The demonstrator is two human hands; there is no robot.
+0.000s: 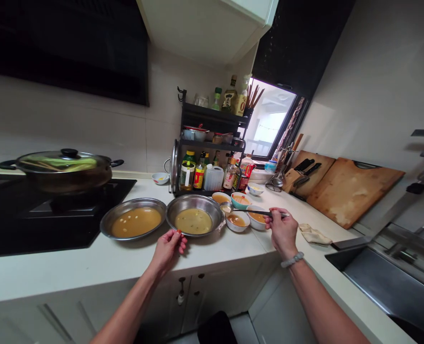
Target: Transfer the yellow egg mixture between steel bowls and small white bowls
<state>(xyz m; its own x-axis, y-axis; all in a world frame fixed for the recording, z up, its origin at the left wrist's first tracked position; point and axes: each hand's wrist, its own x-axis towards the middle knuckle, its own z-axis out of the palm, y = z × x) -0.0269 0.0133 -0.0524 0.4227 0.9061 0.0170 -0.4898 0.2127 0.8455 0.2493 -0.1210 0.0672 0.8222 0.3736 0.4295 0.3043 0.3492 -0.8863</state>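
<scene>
My right hand [282,230] grips the dark handle of a ladle [247,210]. Its head hangs between the right metal basin [214,232] and several small bowls of brown-orange liquid. One white bowl [237,226] sits just below the ladle; a teal-rimmed bowl [241,199] stands behind it. Yellowish broth with small bits fills the right basin. At that basin's front rim, my left hand [170,246] is closed, thumb on the edge and fingers curled below. Left of it stands another metal basin [106,228], holding browner liquid with pale pieces.
A lidded pot [66,179] stands on the black stove at left. Behind the basins is a black rack [212,142] with bottles. Cutting boards [358,188] and a knife block [293,183] lean at right, near a folded cloth [315,235] and the sink [384,282].
</scene>
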